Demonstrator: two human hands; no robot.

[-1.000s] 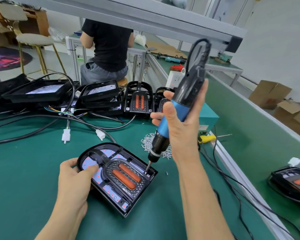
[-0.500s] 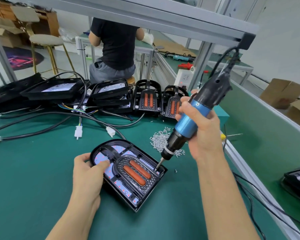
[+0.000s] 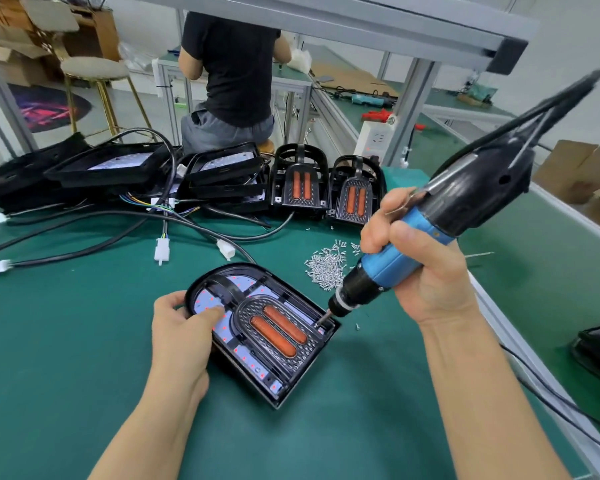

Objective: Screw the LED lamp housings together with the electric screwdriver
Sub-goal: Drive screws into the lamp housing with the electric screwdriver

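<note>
- Head view: an LED lamp housing (image 3: 262, 329) is laid flat on the green bench (image 3: 66, 341), near its middle, close to the front edge where the person stands
- The housing's rounded end is steadied by the left hand (image 3: 182, 336); its fingers are curled over the rim and the thumb is pressed onto the pale LED board inside
- The electric screwdriver (image 3: 426, 233) is gripped around its blue barrel by the right hand (image 3: 426, 271), tilted, with the bit set into the housing's far right corner
- A heap of loose screws (image 3: 329, 266) is seen just beyond that corner; one stray screw (image 3: 358, 327) lies beside it
- More housings (image 3: 298, 183) and cabled trays (image 3: 118, 168) are lined along the far edge of the bench
- The housing is judged a light, stiff plastic shell, likely to skate on the mat under the driver's push, so it is best held at the rim opposite the screw; the lenses and LED board are judged fragile and are better left unpressed
- The screwdriver looks top-heavy with its cable, so a firm grip low on the barrel is called for
</note>
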